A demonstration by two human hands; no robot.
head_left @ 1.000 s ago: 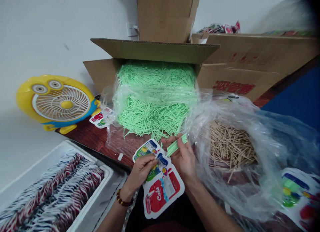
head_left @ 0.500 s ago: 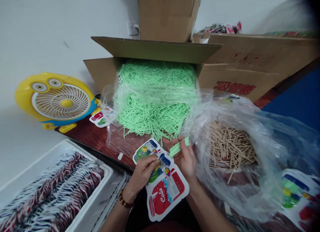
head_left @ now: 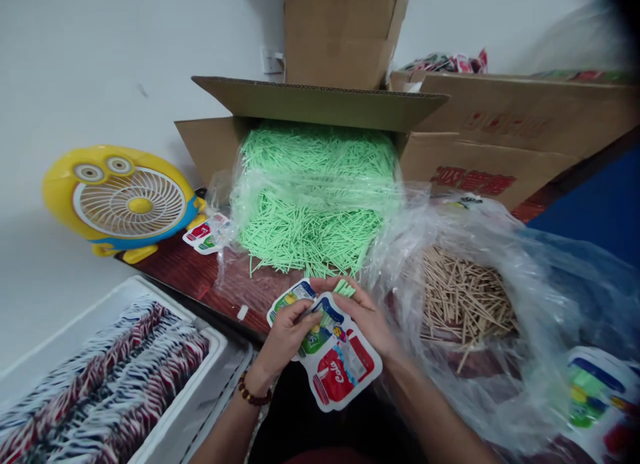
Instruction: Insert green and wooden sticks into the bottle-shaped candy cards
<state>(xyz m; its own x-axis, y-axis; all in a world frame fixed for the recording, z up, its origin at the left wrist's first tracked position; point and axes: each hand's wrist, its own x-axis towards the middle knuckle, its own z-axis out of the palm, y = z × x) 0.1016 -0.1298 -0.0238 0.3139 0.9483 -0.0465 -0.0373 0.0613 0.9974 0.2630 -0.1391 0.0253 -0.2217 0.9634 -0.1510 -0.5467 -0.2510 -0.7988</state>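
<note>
My left hand (head_left: 286,336) pinches a bottle-shaped printed packet (head_left: 345,369), red "Cola" on one half and green on the other. A second printed packet (head_left: 293,296) lies behind it, partly covered. My right hand (head_left: 369,321) is closed around a small bundle of light green sticks (head_left: 344,289), its thumb at the upper edge of the front packet. Most of the bundle is hidden behind the packet. Just beyond my hands, a large heap of the same green sticks (head_left: 310,234) spills from an open cardboard box (head_left: 320,107) lined with clear plastic.
At right, brown sticks (head_left: 465,304) lie in a clear plastic bag (head_left: 540,377), with printed packets (head_left: 590,401) beside it. A white foam box (head_left: 213,357) full of stacked packets stands at lower left. A yellow fan (head_left: 140,204) stands on the dark red table (head_left: 200,277).
My right hand has come left against the front packet, and its green bundle is now mostly covered. The front packet has risen and shifted slightly right. The view has shifted a little.
</note>
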